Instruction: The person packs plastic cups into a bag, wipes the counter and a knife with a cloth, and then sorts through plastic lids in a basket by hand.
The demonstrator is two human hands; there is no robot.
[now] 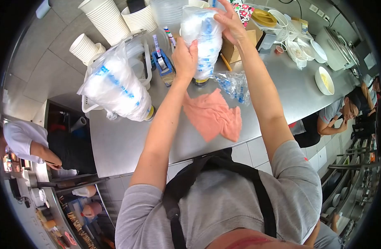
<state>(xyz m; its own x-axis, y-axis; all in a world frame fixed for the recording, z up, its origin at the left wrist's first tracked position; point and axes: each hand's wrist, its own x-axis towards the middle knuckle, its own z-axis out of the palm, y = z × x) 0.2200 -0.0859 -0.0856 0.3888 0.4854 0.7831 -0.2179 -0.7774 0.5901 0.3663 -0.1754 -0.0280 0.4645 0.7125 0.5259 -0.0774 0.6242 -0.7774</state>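
A tall bundle of white plastic bags with blue print (pixel 205 45) stands upright at the back of the steel table, over a dark and yellow base. My left hand (pixel 185 58) presses around its left side, the thumb on the plastic. Against its upper right edge is my right hand (pixel 232 24), thumb on the bundle and other fingers reaching up past the top. A similar bundle (pixel 118 87) leans at the left. Crumpled clear plastic with blue print (pixel 234 85) lies beside the upright bundle. Nearer me is a rumpled pink cloth (pixel 214 115).
Stacked white paper cups (pixel 104 20) and a blue tape dispenser (pixel 162 62) are at the left and back. A cardboard box (pixel 236 50) is behind my right hand. Farther right sits a white bowl (pixel 324 81). Other people are at both sides.
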